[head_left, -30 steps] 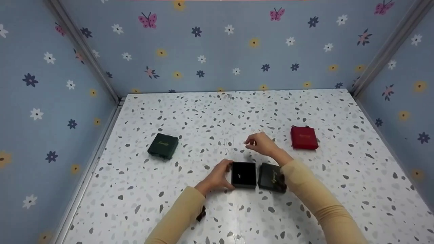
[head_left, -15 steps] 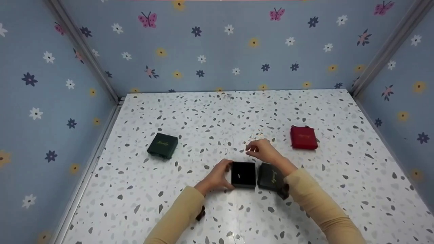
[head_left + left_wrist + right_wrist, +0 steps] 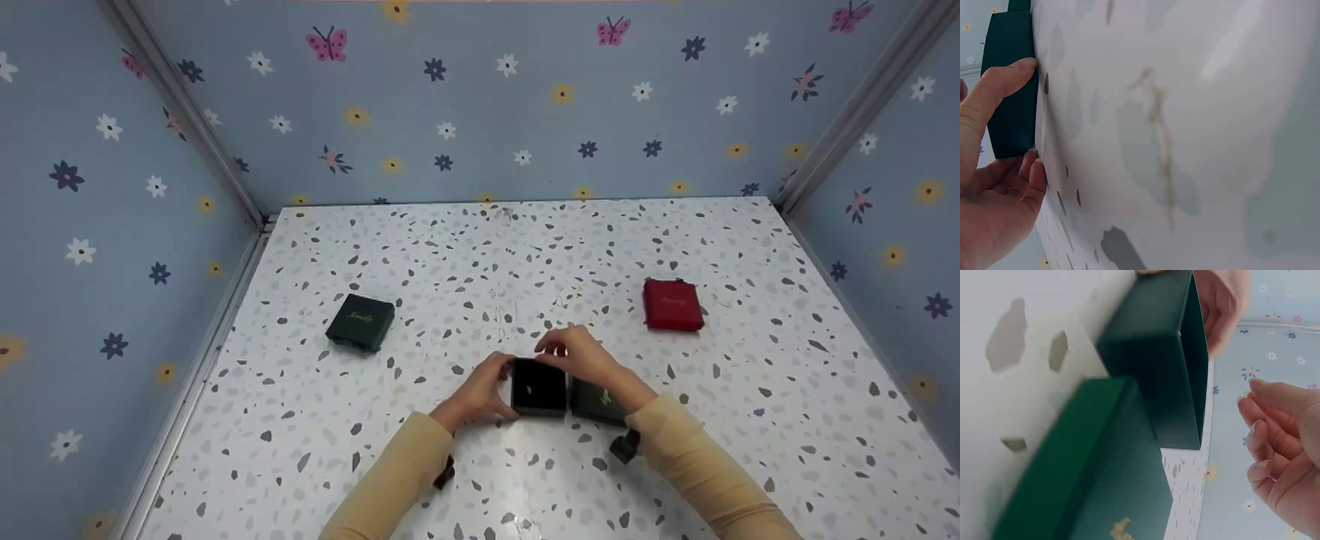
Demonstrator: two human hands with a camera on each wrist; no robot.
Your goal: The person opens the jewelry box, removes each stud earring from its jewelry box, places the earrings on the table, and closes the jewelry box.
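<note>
Left hand and right hand meet over one open box on the speckled tabletop. Farthest left sits a green box, lid on and turned askew, gold lettering on top; its contents are hidden. Next comes the left hand, its thumb at the near end of the open box's left side and its fingers bent round the far end, gripping it. That box stands upright, square and deep, dark green outside and black inside, with a small shiny piece on the lining, too tiny to identify. Over the box's far right corner hangs the right hand, thumb and fingertips bent close together, leaving only a narrow gap; I cannot tell whether anything is pinched there. Just right of the open box lies its lid, lettering up, dark green with gold script, partly covered by the right forearm. Farthest right is a red box, closed, faint lettering on top, contents hidden.
</note>
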